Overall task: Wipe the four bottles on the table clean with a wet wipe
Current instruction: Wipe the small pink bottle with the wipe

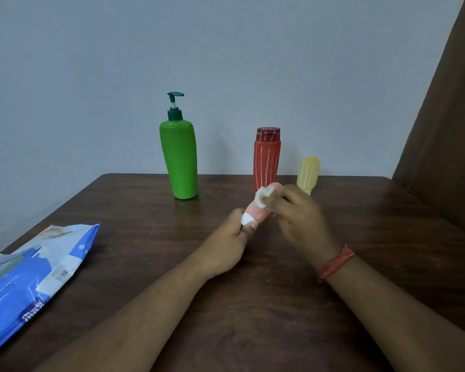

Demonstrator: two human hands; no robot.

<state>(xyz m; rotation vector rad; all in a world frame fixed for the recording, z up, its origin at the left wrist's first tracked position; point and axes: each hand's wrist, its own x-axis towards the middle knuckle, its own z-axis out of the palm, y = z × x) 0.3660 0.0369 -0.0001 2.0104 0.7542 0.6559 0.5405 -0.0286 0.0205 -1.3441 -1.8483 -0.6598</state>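
Observation:
My left hand [230, 237] grips the white-capped end of a small pink tube bottle [259, 214], holding it tilted above the table. My right hand [297, 213] pinches a bunched white wet wipe [261, 197] against the tube's upper part; this hand is blurred. Behind them stand a green pump bottle [180, 157], a red bottle with white stripes and a dark red cap [266, 159], and a small yellow bottle [308, 173], partly hidden by my right hand.
A blue and white wet wipe pack [30, 280] lies at the table's left edge. The dark wooden table [253, 304] stands against a grey wall. A brown curtain [446, 116] hangs at the right.

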